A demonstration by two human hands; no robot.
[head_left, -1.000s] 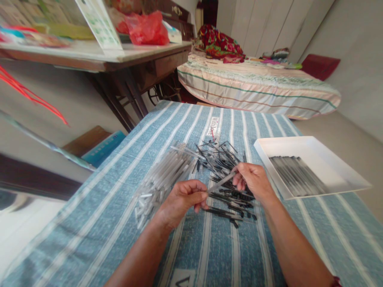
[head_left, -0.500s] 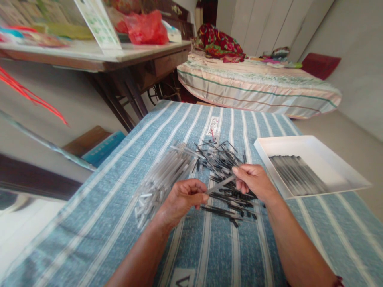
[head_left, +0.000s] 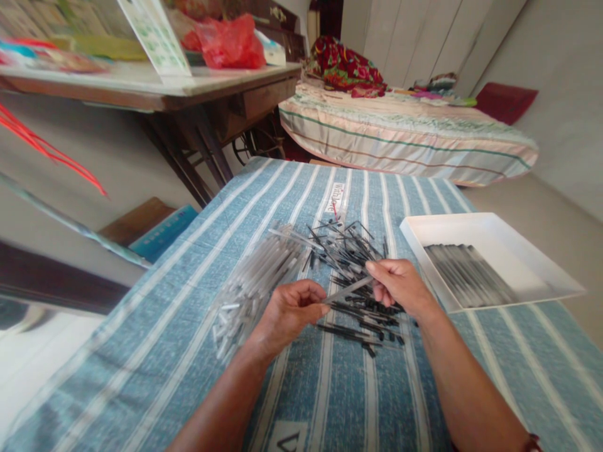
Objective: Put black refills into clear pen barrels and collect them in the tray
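A thin translucent grey pen barrel (head_left: 347,291) is stretched between my two hands above the table. My left hand (head_left: 294,309) pinches its lower left end between thumb and fingers. At the upper right end, my right hand (head_left: 398,284) is closed on it, thumb on top; its tip is hidden by the fingers. Left of the hands lies a heap of clear pen barrels (head_left: 264,263). Behind and beneath the hands, a loose pile of black pen refills (head_left: 346,248) spreads out, some with black end pieces.
On the right stands a white shallow box (head_left: 509,245) with a row of grey-black pens (head_left: 466,276) inside. A blue striped cloth (head_left: 188,351) covers the table. A wooden desk (head_left: 198,94) with a red plastic bag (head_left: 230,44) is at back left, a bed (head_left: 405,132) behind.
Almost nothing differs. Both hands keep their hold on the pen barrel, with only a very slight shift; the heaps and the box stay where they were.
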